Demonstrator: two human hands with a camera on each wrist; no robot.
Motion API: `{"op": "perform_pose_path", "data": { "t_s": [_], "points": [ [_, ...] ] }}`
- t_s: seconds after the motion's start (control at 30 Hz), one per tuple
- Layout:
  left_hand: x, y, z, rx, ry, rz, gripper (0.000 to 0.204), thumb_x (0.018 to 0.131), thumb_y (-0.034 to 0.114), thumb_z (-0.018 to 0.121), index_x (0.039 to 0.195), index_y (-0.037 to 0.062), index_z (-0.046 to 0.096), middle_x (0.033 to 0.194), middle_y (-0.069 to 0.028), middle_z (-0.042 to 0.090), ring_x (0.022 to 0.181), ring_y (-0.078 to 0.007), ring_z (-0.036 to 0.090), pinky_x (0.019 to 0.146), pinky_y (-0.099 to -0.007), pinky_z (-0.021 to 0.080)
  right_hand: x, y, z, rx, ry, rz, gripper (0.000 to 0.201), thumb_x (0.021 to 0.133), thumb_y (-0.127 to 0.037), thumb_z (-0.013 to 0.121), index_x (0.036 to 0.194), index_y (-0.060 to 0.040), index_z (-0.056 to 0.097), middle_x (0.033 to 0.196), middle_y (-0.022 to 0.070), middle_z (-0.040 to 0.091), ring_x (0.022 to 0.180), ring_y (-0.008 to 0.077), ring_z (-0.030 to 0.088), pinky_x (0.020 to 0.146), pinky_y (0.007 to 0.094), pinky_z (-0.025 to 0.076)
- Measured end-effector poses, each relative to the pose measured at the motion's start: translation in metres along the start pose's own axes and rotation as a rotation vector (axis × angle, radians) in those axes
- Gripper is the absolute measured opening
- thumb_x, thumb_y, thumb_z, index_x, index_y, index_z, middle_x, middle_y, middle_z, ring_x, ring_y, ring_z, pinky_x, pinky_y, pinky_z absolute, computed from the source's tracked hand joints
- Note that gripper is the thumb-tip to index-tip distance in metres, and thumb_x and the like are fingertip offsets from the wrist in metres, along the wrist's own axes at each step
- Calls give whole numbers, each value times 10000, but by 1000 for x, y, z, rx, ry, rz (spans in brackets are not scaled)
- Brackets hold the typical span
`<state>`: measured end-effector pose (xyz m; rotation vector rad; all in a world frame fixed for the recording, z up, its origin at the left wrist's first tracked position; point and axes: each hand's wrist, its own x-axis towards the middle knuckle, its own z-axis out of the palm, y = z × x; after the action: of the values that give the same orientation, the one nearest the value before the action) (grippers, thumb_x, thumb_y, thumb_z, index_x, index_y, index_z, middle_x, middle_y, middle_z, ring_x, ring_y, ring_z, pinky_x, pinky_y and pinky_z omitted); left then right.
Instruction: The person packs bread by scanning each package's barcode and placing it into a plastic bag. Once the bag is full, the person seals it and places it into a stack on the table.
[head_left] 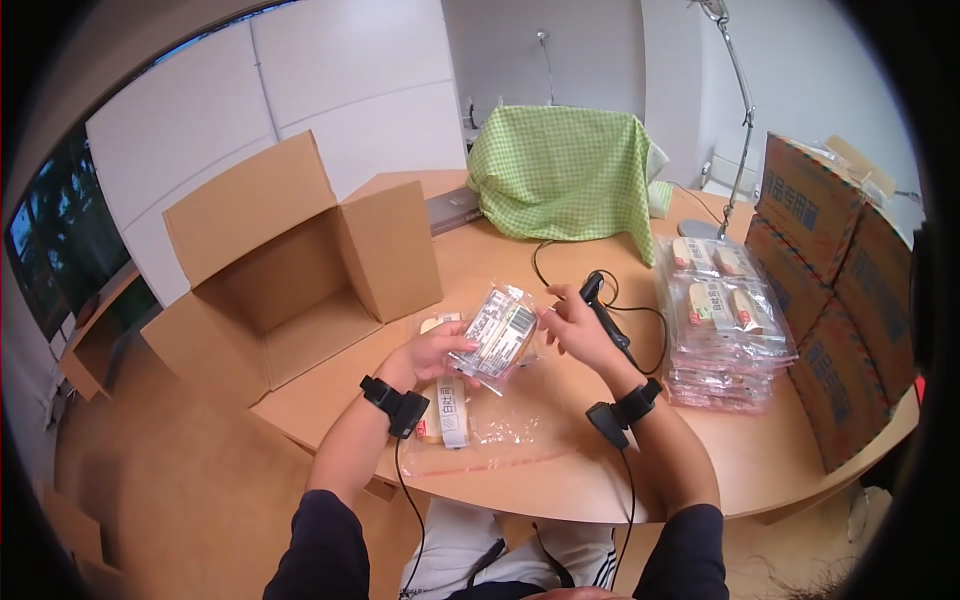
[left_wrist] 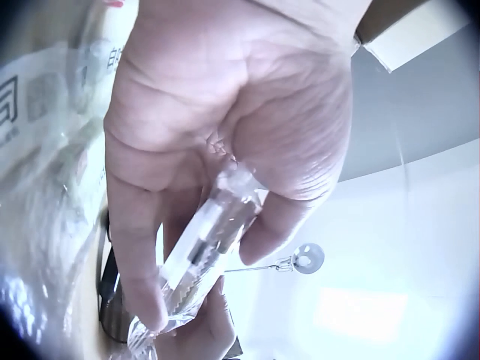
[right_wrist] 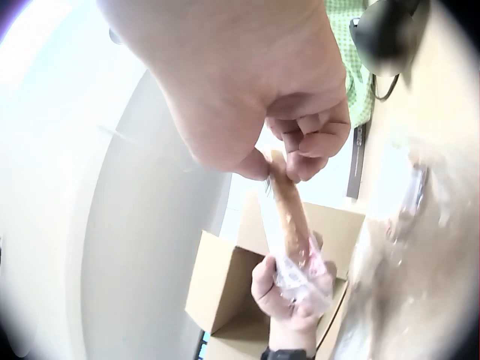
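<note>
My left hand [head_left: 432, 352] holds a clear-wrapped bread packet [head_left: 497, 338] above the table, its printed label with a barcode facing up. In the left wrist view, thumb and fingers close round the near end of the packet [left_wrist: 206, 244]. My right hand [head_left: 578, 328] is at the packet's other end; the right wrist view shows its thumb and fingertips pinching the edge of the wrapped bread [right_wrist: 291, 214]. Below the hands, another bread packet [head_left: 447, 415] with a white label lies on a clear plastic bag [head_left: 515, 430], partly hidden by the left hand.
An opened cardboard box [head_left: 385, 250] lies on its side at left. To the right, a stack of bagged bread [head_left: 715, 320] stands beside printed cartons [head_left: 835, 350]. A black handheld scanner [head_left: 610, 325] with a cable lies behind the right hand. Green checked cloth [head_left: 560, 170] drapes something behind.
</note>
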<state>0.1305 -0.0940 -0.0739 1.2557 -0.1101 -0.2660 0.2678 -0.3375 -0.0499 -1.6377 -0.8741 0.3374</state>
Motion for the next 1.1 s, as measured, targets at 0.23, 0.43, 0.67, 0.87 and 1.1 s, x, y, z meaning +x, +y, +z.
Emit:
{"op": "perform_pose_path", "data": {
  "t_s": [0.23,0.43,0.67,0.87,1.1],
  "points": [
    [-5,-7,-3,-58,161,37,450,966,110,527,1396,51,409,1273,-154,611,1119,-306,645,807,-425,614,24,82,-44,-891,390,-229,560,812,-181,668,1255,82,451,1101,260,592,1085,418,549,941,471,451],
    [-3,-11,5,-12,174,37,472,971,108,519,1421,46,387,1287,-161,601,1134,-313,636,842,-440,605,24,98,-52,-907,227,97,581,781,-100,674,1279,56,418,1177,287,571,1107,448,539,965,483,446],
    [-2,-16,3,-39,184,36,498,953,119,553,1415,37,384,1278,-172,603,1109,-313,649,771,-412,626,27,96,-58,-800,254,106,588,787,-88,641,1321,63,447,1140,294,607,1106,433,579,934,447,468],
    [-1,-21,-2,-54,178,52,512,950,126,557,1425,51,380,1263,-166,615,1102,-307,654,737,-391,629,21,20,-60,-347,240,58,466,761,-160,611,1178,42,563,909,182,652,841,278,648,768,372,506],
    [-2,-23,-5,-76,174,45,531,955,122,541,1446,56,350,1272,-179,605,1105,-313,650,731,-395,627,-23,-78,-52,-327,-31,178,289,802,-233,657,947,12,606,689,31,560,534,109,547,440,273,418]
  ]
}}
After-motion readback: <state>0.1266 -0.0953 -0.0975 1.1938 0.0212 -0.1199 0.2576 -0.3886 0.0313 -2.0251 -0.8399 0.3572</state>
